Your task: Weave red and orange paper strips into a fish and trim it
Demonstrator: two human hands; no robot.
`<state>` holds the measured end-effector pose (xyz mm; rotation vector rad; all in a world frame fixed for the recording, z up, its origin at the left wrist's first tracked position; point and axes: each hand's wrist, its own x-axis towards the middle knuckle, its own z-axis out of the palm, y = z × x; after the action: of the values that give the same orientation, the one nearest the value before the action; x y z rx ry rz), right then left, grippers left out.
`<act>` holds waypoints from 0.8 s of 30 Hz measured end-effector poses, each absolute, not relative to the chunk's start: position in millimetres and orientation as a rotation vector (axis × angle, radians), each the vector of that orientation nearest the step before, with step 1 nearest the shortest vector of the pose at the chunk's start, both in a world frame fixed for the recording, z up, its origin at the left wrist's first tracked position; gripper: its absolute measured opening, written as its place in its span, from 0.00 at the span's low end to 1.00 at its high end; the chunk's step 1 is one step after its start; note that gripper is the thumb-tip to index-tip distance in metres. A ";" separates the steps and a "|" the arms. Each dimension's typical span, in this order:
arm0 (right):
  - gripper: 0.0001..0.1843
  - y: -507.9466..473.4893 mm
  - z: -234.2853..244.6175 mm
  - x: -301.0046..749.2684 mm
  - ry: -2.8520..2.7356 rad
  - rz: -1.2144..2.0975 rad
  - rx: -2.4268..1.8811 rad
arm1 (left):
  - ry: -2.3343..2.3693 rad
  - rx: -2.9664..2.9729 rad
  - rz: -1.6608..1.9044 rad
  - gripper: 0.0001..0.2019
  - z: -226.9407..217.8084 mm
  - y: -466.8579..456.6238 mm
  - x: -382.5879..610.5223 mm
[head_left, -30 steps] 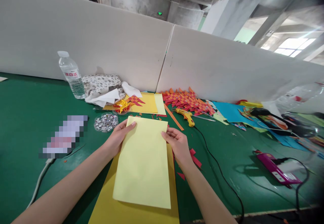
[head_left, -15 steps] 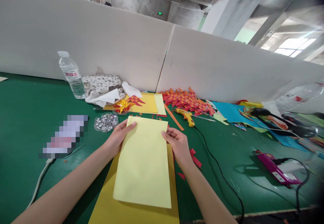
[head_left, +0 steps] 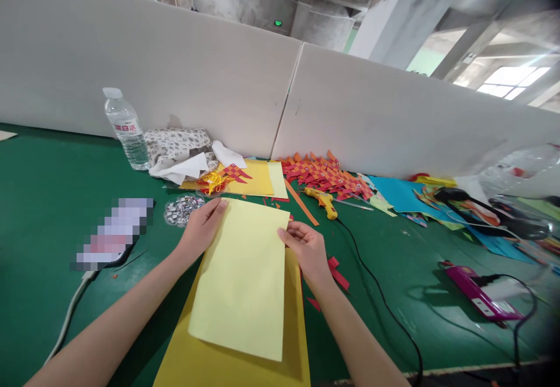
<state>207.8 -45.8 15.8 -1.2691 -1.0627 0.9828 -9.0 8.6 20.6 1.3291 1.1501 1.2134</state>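
A pale yellow sheet of paper (head_left: 245, 276) is held up between both hands, its near end curving slightly above the table. My left hand (head_left: 204, 227) pinches its far left corner. On the opposite edge, near the far right corner, my right hand (head_left: 305, 247) grips the sheet between thumb and fingers. Beneath it lies a darker yellow sheet (head_left: 184, 358), partly covered by the paper and its shadow. Just beyond my left hand sits a round clear container of googly eyes (head_left: 180, 210).
Woven red-and-orange paper fish (head_left: 324, 174) are heaped against the partition (head_left: 210, 84). A yellow glue gun (head_left: 322, 201) trails a black cord. At left are a water bottle (head_left: 126, 130) and a blurred-out phone (head_left: 116, 232); at right, a purple power strip (head_left: 479, 294).
The near end of the pale yellow sheet has swung a little left. My left hand has turned over its corner, its thumb now less visible. My right hand keeps its hold.
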 end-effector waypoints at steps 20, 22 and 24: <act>0.15 -41.7 16.8 216.6 -0.721 1.012 -1.158 | 1.151 1.520 0.981 0.25 17.6 -1.9 -3.5; 0.15 -41.5 17.6 215.8 -0.706 0.981 -1.149 | 1.055 1.399 0.922 0.24 17.2 -2.6 -1.4; 0.15 -41.7 18.6 214.4 -0.682 0.966 -1.143 | 1.002 1.333 0.858 0.23 15.3 -1.3 -0.4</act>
<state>214.4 -41.7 18.6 -1.1431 -0.6820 0.9658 -0.4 -1.3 15.3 1.3334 1.0025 0.8582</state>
